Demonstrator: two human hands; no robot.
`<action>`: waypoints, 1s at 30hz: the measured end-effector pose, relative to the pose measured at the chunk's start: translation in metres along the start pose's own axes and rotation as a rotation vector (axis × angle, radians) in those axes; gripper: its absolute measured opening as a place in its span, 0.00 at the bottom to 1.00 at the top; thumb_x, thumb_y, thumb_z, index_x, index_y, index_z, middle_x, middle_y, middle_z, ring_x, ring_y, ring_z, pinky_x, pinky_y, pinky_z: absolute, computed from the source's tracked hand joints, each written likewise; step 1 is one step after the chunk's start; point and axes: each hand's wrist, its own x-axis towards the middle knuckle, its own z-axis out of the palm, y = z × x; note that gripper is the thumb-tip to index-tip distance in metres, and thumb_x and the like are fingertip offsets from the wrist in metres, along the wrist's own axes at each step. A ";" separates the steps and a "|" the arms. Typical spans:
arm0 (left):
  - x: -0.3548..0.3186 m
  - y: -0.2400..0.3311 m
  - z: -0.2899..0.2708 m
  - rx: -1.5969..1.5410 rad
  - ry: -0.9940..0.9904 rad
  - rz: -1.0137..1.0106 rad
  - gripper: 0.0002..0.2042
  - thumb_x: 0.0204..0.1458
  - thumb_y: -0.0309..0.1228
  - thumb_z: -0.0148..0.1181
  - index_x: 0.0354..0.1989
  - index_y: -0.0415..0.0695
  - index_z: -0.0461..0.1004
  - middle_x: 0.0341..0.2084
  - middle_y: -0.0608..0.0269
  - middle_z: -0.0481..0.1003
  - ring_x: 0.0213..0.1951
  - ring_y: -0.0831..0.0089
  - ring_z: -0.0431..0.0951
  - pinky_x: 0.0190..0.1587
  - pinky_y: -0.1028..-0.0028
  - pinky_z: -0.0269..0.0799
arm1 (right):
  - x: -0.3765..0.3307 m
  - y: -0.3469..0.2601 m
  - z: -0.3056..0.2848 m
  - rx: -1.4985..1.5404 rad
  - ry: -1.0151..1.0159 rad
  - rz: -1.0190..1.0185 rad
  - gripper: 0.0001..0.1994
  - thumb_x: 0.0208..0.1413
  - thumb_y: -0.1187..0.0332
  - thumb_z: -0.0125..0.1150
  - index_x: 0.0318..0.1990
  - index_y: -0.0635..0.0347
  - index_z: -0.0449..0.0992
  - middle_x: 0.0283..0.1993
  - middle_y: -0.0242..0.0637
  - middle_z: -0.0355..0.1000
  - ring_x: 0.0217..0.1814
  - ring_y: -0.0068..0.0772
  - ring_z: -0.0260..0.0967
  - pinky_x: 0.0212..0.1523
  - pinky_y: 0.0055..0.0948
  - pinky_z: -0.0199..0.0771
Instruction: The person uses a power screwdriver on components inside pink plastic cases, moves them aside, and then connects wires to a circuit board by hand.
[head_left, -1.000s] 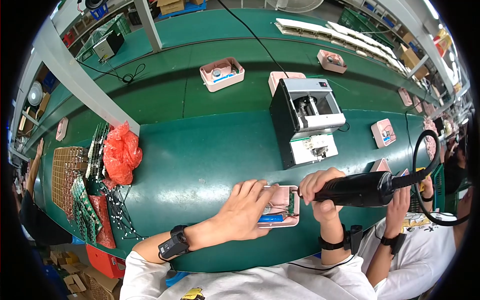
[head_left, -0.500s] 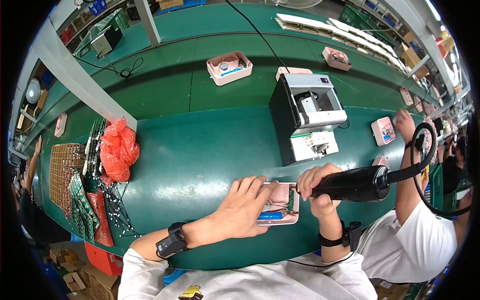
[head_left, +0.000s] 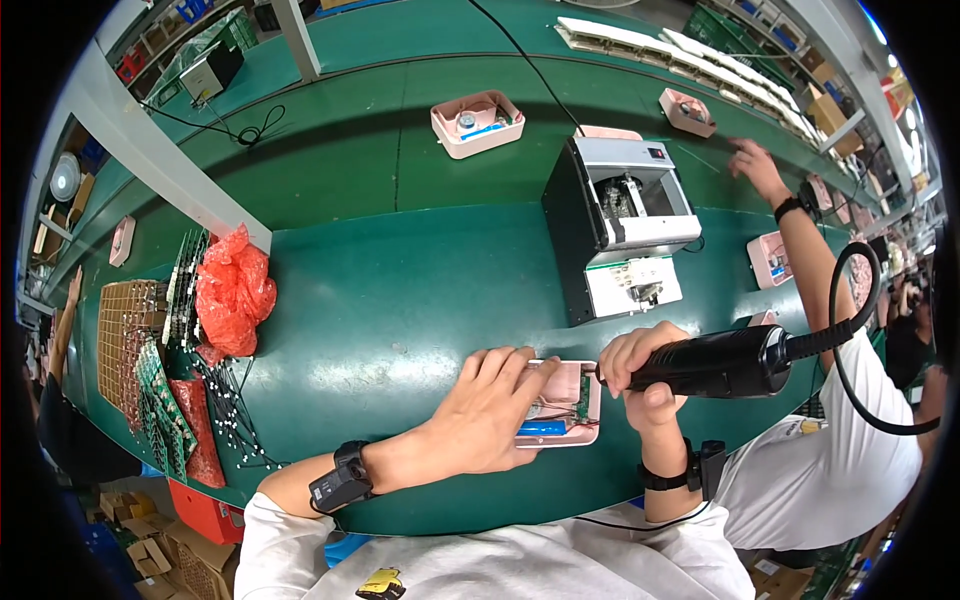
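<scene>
My left hand [head_left: 487,415] lies over the left part of a pink plastic housing [head_left: 597,425], gripping its far and near edges and hiding that end. Inside the housing are a blue cylindrical battery [head_left: 542,428], thin wires and a small green circuit board [head_left: 583,398] by the right wall. My right hand [head_left: 645,372] is closed around a black electric screwdriver [head_left: 720,363], held almost level with its tip toward the housing's right side. Whether the tip touches a screw is too small to tell.
Beyond the housing stands a screw feeder machine [head_left: 625,230]. Circuit boards [head_left: 165,400], cables [head_left: 235,415] and a red plastic bag [head_left: 235,290] lie left. Another pink housing [head_left: 478,125] sits on the green conveyor. A co-worker's arm [head_left: 790,215] reaches in from the right.
The co-worker's hand has moved farther out over the conveyor, away from a pink housing. The housings on the conveyor sit slightly farther right. My hands keep nearly the same place.
</scene>
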 end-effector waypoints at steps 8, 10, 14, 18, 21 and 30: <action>-0.002 0.018 0.002 0.176 0.004 0.117 0.37 0.43 0.43 0.75 0.63 0.42 0.69 0.67 0.40 0.62 0.69 0.46 0.61 0.71 0.42 0.51 | 0.000 0.005 -0.001 -0.038 -0.055 -0.003 0.26 0.53 0.48 0.76 0.34 0.61 0.67 0.20 0.34 0.66 0.19 0.30 0.65 0.24 0.30 0.70; -0.001 0.019 0.003 0.182 -0.018 0.151 0.34 0.45 0.43 0.74 0.61 0.44 0.71 0.68 0.40 0.61 0.70 0.47 0.61 0.72 0.41 0.50 | 0.000 0.003 0.001 -0.062 -0.039 -0.005 0.26 0.53 0.48 0.75 0.34 0.61 0.67 0.20 0.34 0.66 0.19 0.30 0.65 0.24 0.31 0.70; 0.003 0.014 0.007 0.136 0.042 0.163 0.28 0.48 0.41 0.72 0.57 0.45 0.73 0.69 0.41 0.61 0.70 0.47 0.62 0.70 0.40 0.52 | 0.005 -0.006 0.000 -0.078 -0.024 -0.043 0.27 0.55 0.46 0.73 0.35 0.60 0.67 0.20 0.33 0.65 0.19 0.29 0.65 0.25 0.31 0.69; -0.001 0.016 0.007 0.119 0.047 0.145 0.26 0.50 0.39 0.71 0.57 0.45 0.73 0.70 0.41 0.61 0.71 0.48 0.61 0.69 0.40 0.54 | 0.029 -0.036 -0.009 -0.080 -0.010 -0.207 0.28 0.57 0.43 0.70 0.35 0.60 0.66 0.20 0.33 0.65 0.19 0.28 0.63 0.25 0.30 0.68; 0.000 0.016 0.009 0.218 0.011 0.154 0.26 0.50 0.39 0.71 0.58 0.46 0.73 0.71 0.42 0.59 0.72 0.48 0.60 0.69 0.41 0.55 | 0.053 -0.041 -0.019 -0.174 0.033 -0.312 0.29 0.58 0.40 0.68 0.35 0.59 0.65 0.21 0.33 0.64 0.19 0.27 0.61 0.25 0.29 0.66; 0.006 0.020 0.008 0.255 -0.014 0.165 0.28 0.49 0.37 0.71 0.60 0.49 0.73 0.73 0.45 0.57 0.72 0.50 0.59 0.68 0.40 0.56 | 0.063 -0.030 -0.029 -0.202 0.025 -0.265 0.29 0.60 0.40 0.66 0.34 0.59 0.65 0.21 0.33 0.64 0.19 0.27 0.60 0.26 0.30 0.65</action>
